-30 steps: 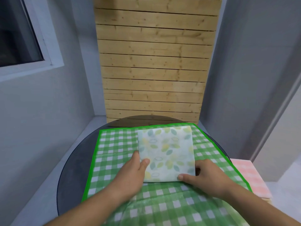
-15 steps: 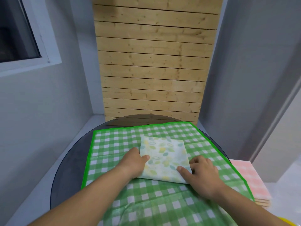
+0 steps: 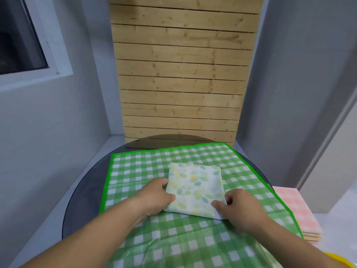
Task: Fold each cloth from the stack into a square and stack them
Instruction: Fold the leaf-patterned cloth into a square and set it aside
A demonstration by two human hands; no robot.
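A folded white cloth with a leaf print (image 3: 194,189) lies as a square on a spread green-checked cloth (image 3: 173,240) that covers most of the round table. My left hand (image 3: 154,198) grips the leaf cloth's near left edge, thumb on top. My right hand (image 3: 238,206) pinches its near right corner, thumb on top and fingers curled. A stack of pink-checked cloths (image 3: 295,209) sits off the table to the right, partly hidden by the green cloth's edge.
The dark round table (image 3: 85,190) shows bare at the left and back. A slatted wooden panel (image 3: 181,78) stands behind it, grey walls on both sides, a window at upper left. A yellow rim (image 3: 342,261) peeks in at the bottom right corner.
The leaf cloth has been drawn a little nearer and now sits slightly turned. Both hands have stayed on its near edge and tightened their hold. The camera view tilted upward.
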